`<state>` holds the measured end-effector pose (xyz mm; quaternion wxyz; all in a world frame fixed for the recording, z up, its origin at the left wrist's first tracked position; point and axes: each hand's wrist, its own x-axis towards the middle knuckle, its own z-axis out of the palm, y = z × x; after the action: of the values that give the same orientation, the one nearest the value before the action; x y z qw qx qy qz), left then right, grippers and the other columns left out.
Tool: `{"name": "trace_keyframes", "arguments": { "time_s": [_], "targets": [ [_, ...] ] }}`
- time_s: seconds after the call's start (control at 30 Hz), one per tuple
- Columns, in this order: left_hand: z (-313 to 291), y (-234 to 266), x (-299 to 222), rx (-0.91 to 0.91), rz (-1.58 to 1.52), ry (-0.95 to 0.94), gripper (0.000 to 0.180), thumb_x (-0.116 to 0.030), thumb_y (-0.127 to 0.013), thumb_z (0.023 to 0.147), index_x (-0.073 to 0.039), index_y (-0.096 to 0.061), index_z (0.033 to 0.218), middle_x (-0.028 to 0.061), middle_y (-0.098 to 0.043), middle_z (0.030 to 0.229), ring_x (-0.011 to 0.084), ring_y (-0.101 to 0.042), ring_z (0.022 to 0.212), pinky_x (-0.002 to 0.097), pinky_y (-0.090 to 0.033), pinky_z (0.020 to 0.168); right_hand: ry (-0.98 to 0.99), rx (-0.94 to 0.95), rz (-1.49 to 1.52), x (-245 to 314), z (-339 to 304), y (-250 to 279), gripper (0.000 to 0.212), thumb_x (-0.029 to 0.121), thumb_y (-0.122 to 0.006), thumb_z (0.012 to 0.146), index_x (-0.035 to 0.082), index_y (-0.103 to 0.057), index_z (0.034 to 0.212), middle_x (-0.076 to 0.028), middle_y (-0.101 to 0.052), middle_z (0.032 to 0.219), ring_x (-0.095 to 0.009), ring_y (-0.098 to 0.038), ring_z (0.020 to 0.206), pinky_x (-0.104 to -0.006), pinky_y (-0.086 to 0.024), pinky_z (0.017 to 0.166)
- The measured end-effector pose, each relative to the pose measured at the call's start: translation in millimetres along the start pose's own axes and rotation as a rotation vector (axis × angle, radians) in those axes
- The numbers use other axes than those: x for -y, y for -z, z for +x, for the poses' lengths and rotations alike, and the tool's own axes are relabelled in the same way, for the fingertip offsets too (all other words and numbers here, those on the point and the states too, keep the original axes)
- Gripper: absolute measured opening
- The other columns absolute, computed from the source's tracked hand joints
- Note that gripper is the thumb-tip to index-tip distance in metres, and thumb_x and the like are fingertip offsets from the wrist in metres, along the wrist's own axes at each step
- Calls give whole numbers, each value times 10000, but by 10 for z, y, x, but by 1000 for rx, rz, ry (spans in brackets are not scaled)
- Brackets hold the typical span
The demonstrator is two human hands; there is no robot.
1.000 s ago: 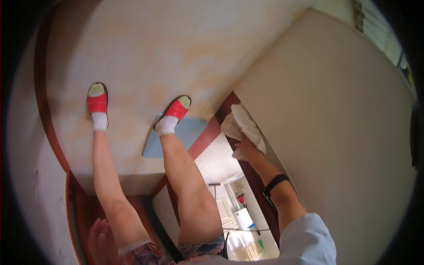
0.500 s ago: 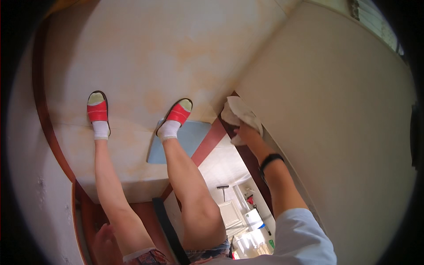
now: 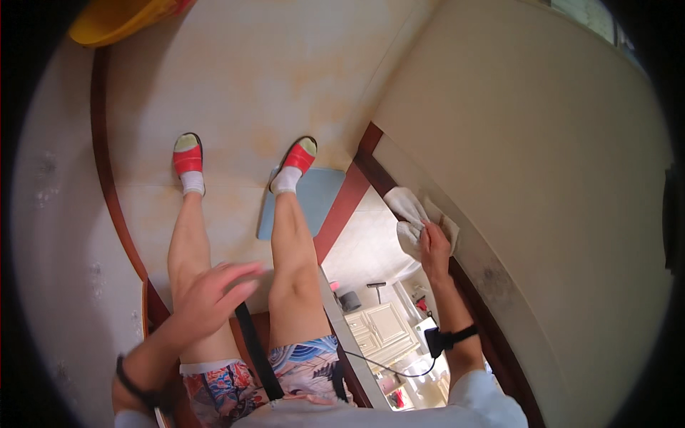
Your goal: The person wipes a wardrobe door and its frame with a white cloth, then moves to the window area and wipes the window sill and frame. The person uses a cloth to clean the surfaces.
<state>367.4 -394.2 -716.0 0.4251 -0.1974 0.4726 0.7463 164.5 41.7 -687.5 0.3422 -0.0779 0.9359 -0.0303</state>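
Observation:
My right hand [image 3: 434, 250] is closed on a white cloth [image 3: 405, 205], whose folds spread out around the fingers. The cloth lies against the dark red-brown door frame [image 3: 376, 171], beside the pale wall. My left hand [image 3: 214, 296] hangs in the air in front of my left knee, fingers stretched out and holding nothing. A band circles each of my wrists.
My feet, in red slippers [image 3: 188, 158], stand on the pale floor, one partly on a light blue mat [image 3: 321, 196]. A yellow container [image 3: 118, 21] shows at the upper left. Through the doorway appear cream cabinets [image 3: 385, 332] and a black cable [image 3: 389, 369].
My right hand has drawn the cloth nearer along the door frame. My left hand has risen from low at the left to before my knee. More of the yellow container shows.

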Motion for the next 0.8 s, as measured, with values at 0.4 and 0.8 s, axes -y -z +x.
{"name": "trace_keyframes", "arguments": {
  "time_s": [0.4,0.8],
  "targets": [
    [2078,-948,122,-316,-618,283,407,-326,-607,915,-36,-569,1197,81,-651,1065,170,-634,921,332,-508,779,203,-151,91,1032,-1493,582,445,19,-661,794,4,-559,1228,-214,-524,1289,-372,-515,1189,-448,-399,1005],
    [4105,-1952,515,-480,-267,18,383,-236,-601,864,43,-588,1126,169,-655,997,295,-636,867,405,-495,761,459,-1021,-1310,-305,-2400,1404,191,73,-510,964,-21,-604,1102,-258,-562,1152,-461,-511,1120,-581,-485,892]
  ]
}}
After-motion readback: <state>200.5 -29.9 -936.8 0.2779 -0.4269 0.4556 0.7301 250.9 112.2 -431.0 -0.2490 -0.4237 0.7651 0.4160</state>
